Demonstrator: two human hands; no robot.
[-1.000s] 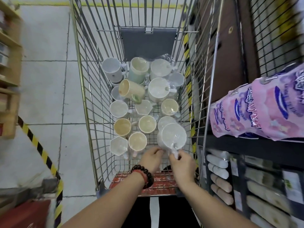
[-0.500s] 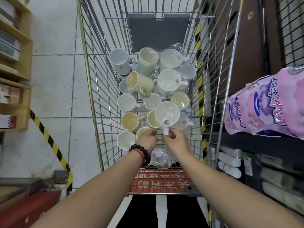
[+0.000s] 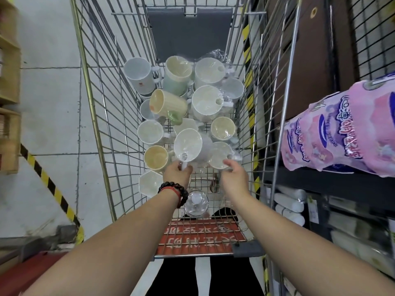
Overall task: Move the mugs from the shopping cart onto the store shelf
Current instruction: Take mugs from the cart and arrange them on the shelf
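Note:
Several white, cream and pale green mugs, some in clear wrap, lie in the wire shopping cart [image 3: 100, 133]. My left hand [image 3: 177, 174], with a bead bracelet on the wrist, is closed on the handle of a white mug [image 3: 188, 144] held above the others, mouth toward me. My right hand [image 3: 234, 175] is beside it with fingers apart; its fingertips touch the rim of another wrapped white mug [image 3: 220, 154]. A dark store shelf [image 3: 316, 184] runs along the right of the cart.
A pink-and-purple package [image 3: 342, 133] lies on the shelf's edge, with white rolls [image 3: 288, 201] below it. A clear glass [image 3: 196, 202] and a hexagonal white mug [image 3: 150, 183] sit near the cart's front. Yellow-black floor tape [image 3: 49, 182] and wooden shelving [image 3: 8, 82] are at left.
The white mug was lifted from the cart's front by my right hand and now hangs from my left hand. My right hand has let go and moved right to another mug.

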